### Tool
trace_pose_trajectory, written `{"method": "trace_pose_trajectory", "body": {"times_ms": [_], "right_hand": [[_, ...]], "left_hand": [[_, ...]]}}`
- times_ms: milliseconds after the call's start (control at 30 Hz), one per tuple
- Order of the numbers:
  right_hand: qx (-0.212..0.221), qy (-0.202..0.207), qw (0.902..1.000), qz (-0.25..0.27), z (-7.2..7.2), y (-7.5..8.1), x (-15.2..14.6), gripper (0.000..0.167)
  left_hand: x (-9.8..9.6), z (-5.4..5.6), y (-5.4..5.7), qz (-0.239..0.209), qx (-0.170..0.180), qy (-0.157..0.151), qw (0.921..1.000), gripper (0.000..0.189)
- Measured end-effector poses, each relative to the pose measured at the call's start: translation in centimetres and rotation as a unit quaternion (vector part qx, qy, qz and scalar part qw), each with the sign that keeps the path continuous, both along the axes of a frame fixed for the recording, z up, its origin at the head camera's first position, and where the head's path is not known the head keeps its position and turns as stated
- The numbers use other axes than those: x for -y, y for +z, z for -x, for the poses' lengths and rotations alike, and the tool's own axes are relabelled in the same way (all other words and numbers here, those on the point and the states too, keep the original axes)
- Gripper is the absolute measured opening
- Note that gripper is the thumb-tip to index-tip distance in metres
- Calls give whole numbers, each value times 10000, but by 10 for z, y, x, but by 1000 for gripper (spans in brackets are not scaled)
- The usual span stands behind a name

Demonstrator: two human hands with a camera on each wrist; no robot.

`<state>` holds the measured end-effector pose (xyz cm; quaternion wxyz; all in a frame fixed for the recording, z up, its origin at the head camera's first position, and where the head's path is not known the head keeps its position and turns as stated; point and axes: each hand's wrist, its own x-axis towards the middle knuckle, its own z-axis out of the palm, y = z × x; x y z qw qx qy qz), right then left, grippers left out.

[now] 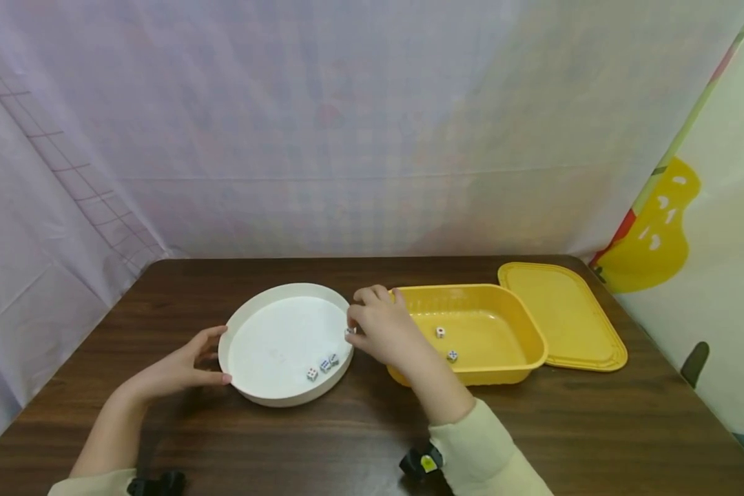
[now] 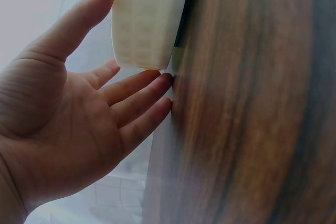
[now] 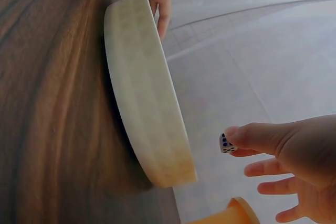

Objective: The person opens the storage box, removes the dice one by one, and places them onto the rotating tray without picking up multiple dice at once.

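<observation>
Clearly, only the head view shows me three dice inside the white tray and two more in the yellow box. There, the die in the right hand overlaps the tray's rim; my right wrist view shows it held apart from the tray, pinched between thumb and forefinger. The left wrist view gives me the left hand, fingers spread, thumb against the tray.

Room above white tray; yellow box blocks low path rightward.
</observation>
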<state>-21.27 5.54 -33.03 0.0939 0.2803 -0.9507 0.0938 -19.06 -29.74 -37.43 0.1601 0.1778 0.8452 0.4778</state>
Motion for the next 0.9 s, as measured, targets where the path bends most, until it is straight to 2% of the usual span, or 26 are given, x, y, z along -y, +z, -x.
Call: {"method": "trace_pose_trajectory", "body": {"times_ms": [400,900], "right_hand": [[-110,121,9999,53,1,-10,16,14],[220,21,9998,0,1,-16,29,13]], "left_hand": [[0,0,0,-5,43,-2,10000,90],[0,0,0,6,38,13,10000,90]]}}
